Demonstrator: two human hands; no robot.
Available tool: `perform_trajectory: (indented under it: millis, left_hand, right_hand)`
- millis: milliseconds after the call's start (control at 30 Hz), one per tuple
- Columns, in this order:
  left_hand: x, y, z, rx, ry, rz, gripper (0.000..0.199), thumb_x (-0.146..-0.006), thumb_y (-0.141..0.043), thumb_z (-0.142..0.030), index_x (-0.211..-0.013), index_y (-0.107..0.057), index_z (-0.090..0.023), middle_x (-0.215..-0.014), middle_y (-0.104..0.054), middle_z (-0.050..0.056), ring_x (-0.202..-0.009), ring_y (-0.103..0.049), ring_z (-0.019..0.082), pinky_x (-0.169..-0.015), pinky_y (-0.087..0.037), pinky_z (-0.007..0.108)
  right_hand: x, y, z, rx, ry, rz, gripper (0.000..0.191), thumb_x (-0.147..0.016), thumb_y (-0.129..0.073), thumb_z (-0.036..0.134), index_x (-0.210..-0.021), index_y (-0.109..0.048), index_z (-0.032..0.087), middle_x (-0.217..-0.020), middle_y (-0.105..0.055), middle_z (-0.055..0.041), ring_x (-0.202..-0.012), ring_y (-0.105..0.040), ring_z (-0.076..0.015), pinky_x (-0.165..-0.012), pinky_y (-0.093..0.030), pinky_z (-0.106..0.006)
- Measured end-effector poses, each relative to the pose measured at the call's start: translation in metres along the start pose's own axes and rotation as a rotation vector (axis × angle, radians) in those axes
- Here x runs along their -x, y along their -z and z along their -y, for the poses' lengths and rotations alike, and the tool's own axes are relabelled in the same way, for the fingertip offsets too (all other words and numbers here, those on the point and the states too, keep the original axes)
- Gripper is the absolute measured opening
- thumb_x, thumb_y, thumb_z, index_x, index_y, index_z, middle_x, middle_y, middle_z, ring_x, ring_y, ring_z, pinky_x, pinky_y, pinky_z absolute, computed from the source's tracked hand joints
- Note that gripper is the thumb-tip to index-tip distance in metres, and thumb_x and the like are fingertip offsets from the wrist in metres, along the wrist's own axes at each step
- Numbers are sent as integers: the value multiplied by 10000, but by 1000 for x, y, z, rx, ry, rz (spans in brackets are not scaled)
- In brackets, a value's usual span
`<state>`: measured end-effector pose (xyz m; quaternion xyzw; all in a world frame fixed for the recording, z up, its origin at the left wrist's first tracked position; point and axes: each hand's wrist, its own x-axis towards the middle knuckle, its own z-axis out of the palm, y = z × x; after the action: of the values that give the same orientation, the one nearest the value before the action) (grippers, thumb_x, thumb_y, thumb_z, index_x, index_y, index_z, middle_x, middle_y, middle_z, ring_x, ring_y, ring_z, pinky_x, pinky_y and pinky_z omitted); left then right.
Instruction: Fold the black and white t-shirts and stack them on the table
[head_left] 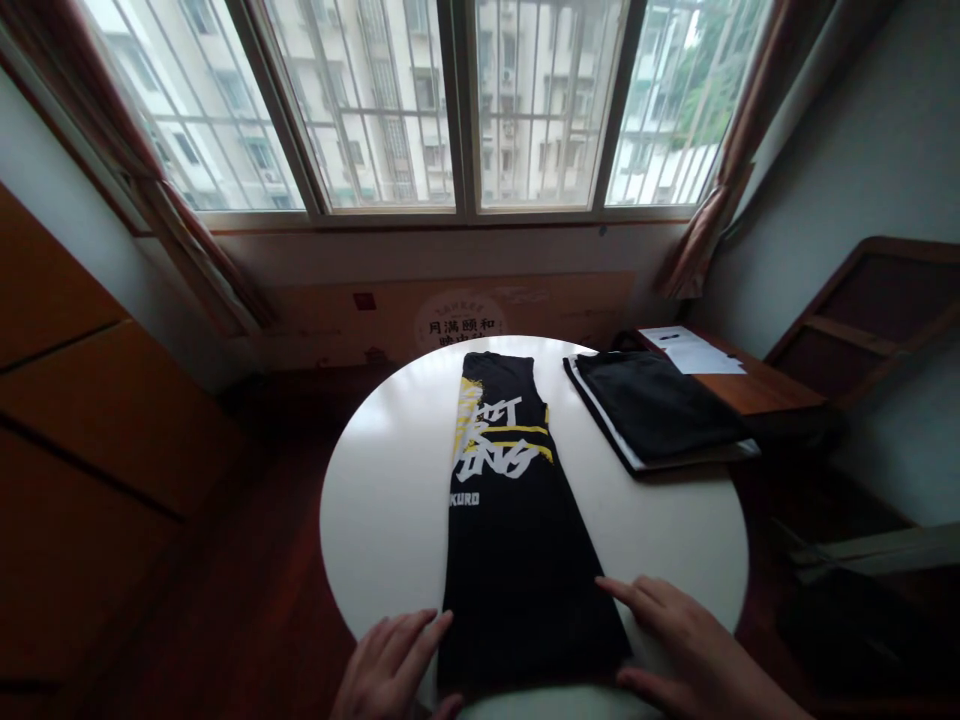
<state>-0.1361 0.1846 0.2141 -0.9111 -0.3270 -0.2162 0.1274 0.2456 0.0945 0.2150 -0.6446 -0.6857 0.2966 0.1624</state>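
Note:
A black sleeveless shirt (517, 570) with white lettering and yellow stripes lies folded lengthwise into a long strip, its hem end towards me. My left hand (394, 665) is at the shirt's near left edge, fingers stretched out and touching it, with the thumb by the hem. At the near right, my right hand (682, 640) is open. Its index fingertip meets the shirt's side edge, and the thumb is by the bottom corner. Farther off to the right is a stack of folded black and white cloth (664, 410), apart from both hands.
The round white table (382, 500) carries both garments. Behind it on the right stands a wooden surface (772, 385) with white papers (694, 350). A wooden chair (870, 320) leans farther right, and a long printed box (322, 320) lies under the window.

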Motion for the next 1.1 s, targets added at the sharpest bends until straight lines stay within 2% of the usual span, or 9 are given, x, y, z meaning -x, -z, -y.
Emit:
perform_trajectory:
  millis: [100,167,333,500,633,767,900,1000,1100]
  left_hand:
    - [-8,-3,-9,79,55,42,395,-827,-664,-242,-1217,-695,-298,-1125,-742,34,-982,-711,221,-845,-617,341]
    - [-11,-4,-13,137,104,40,318,-862,-609,-190,-1132,-733,-304,-1069,-744,31,-948,-719,199,-819,-621,308]
    - [-1,-4,-22,321,289,-7,294,-953,-554,-289,-1186,-734,-283,-1054,-747,44,-892,-744,160,-754,-611,200]
    - [5,-3,-27,498,524,121,363,-973,-477,-295,-1259,-698,-328,-1132,-772,1,-966,-759,180,-756,-623,222]
    - [1,0,-30,650,615,133,360,-959,-467,-325,-1208,-726,-294,-1130,-774,19,-1031,-745,218,-844,-615,285]
    - [-9,8,-32,917,723,208,446,-920,-555,-436,-1300,-647,-221,-1065,-784,75,-960,-755,231,-815,-613,298]
    - [-22,8,-32,1200,835,321,889,-857,-623,-587,-1561,-269,-173,-1091,-752,133,-612,-709,176,-603,-592,299]
    - [-33,7,-32,1266,833,358,798,-816,-637,-622,-1439,-437,-166,-1229,-689,168,-565,-680,144,-577,-585,302]
    - [-42,13,-36,1231,799,340,574,-825,-613,-538,-1264,-570,-170,-1275,-662,158,-653,-711,175,-606,-607,323]
  right_hand:
    - [2,-10,17,37,1,-39,638,-800,-682,267,-1429,-573,251,-1197,-630,-106,-1110,-586,-267,-993,-456,-399]
    - [1,-11,25,44,1,-71,549,-807,-600,172,-1352,-639,231,-1158,-635,-102,-1090,-591,-254,-977,-460,-387]
    - [6,-22,25,-9,50,-178,385,-885,-488,134,-1162,-738,228,-1034,-648,-86,-994,-618,-222,-888,-493,-345]
    - [13,-37,20,18,75,-341,340,-957,-459,192,-1140,-741,249,-995,-648,-90,-961,-619,-234,-868,-510,-369]
    - [18,-25,19,60,77,-267,328,-914,-554,229,-1190,-723,285,-1089,-651,-90,-1007,-631,-245,-897,-522,-388]
    - [14,-3,28,139,41,-272,435,-884,-622,303,-1316,-663,292,-1293,-625,-119,-1186,-596,-304,-1015,-481,-481]
    - [-5,-11,59,167,112,-220,722,-825,-701,373,-1509,-482,303,-1545,-464,-112,-1411,-421,-365,-1153,-337,-583]
    - [-25,-34,87,129,217,-69,983,-764,-751,450,-1609,-276,286,-1631,-327,-104,-1496,-277,-394,-1206,-188,-651]
    - [-46,-54,108,100,286,-39,1063,-780,-710,486,-1638,-130,245,-1666,-215,-109,-1525,-191,-402,-1207,-79,-687]
